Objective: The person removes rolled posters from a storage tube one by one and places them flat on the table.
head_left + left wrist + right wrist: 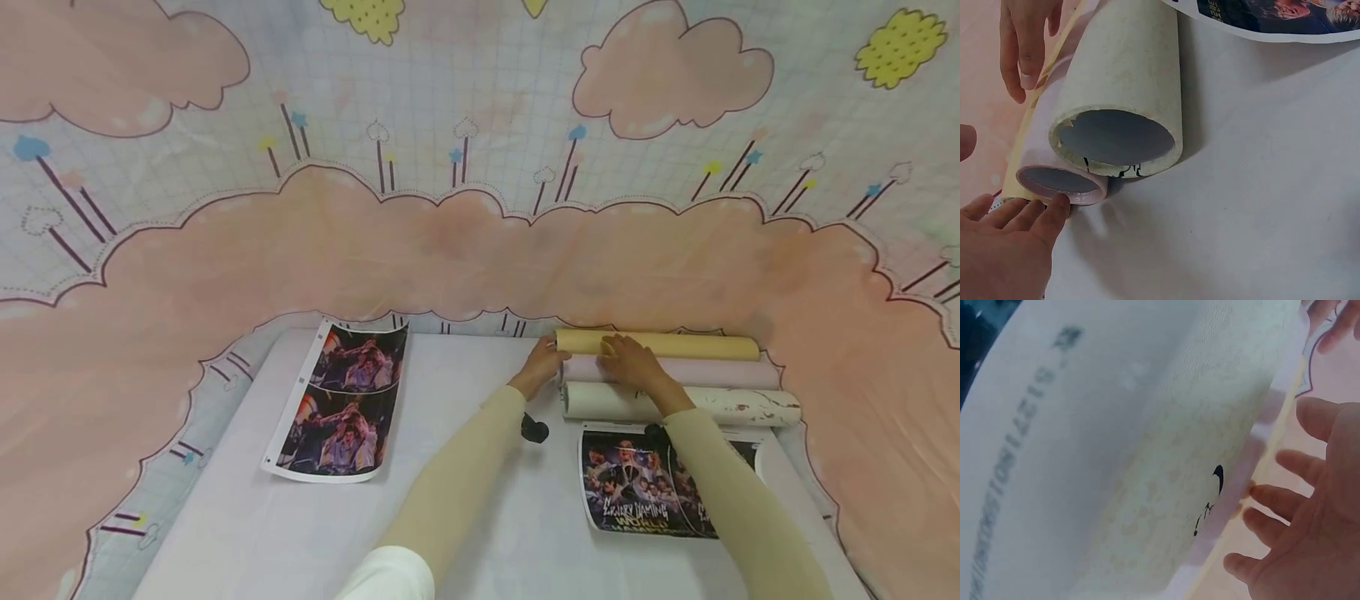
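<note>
Three hollow rolls lie side by side at the back right of the table: a yellow roll (697,345) farthest back, a pale pink roll (731,373) in the middle, and a thicker cream roll (720,407) with dark and reddish marks in front. My left hand (542,367) is at their left ends, its extended fingers (1054,215) against the ends of the yellow and pink rolls. Over the yellow roll, my right hand (636,367) rests with loosely spread fingers (1279,500). In the left wrist view the cream roll's open end (1116,137) faces the camera.
A glossy printed sheet (630,492) lies in front of the rolls, partly under my right forearm. Another printed sheet (352,400) lies at the left. A small black object (535,429) sits near my left wrist. A patterned cloth (450,258) hangs behind the white table (285,533).
</note>
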